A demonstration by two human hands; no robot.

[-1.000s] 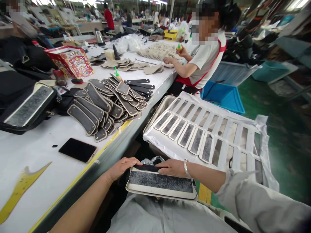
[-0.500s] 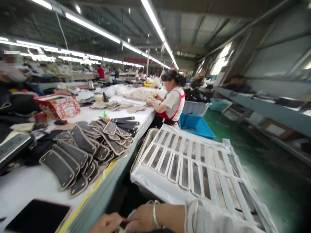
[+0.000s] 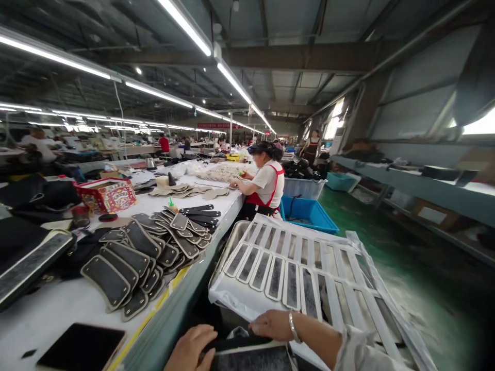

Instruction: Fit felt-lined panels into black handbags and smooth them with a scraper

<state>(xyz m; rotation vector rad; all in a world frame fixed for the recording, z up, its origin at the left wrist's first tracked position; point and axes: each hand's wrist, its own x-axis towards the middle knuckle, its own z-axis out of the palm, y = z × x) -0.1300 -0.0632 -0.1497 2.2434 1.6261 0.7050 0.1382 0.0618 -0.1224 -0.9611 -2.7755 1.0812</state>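
At the bottom centre a dark grey padded panel with a pale edge [image 3: 251, 358] lies between my hands. My left hand [image 3: 193, 348] is at its left end, thumb and fingers apart around the edge. My right hand [image 3: 273, 325], with a silver bangle at the wrist, rests on its far edge, fingers bent over it. To the right, a white slotted frame [image 3: 332, 309] holds a row of dark panels with pale borders [image 3: 275, 278]. Piled on the white table [image 3: 50, 304] are curved dark pieces with beige edging and rivets [image 3: 106, 281].
A phone [image 3: 81, 348] lies at the table's near edge. Farther back are a red patterned box [image 3: 108, 195] and black straps [image 3: 201, 211]. A person in a red apron [image 3: 268, 180] works beside the table, near a blue bin [image 3: 309, 214]. Green floor shows at right.
The view has tilted up. My hands have moved apart, the right one to the right, and the dark padded panel now shows between them.
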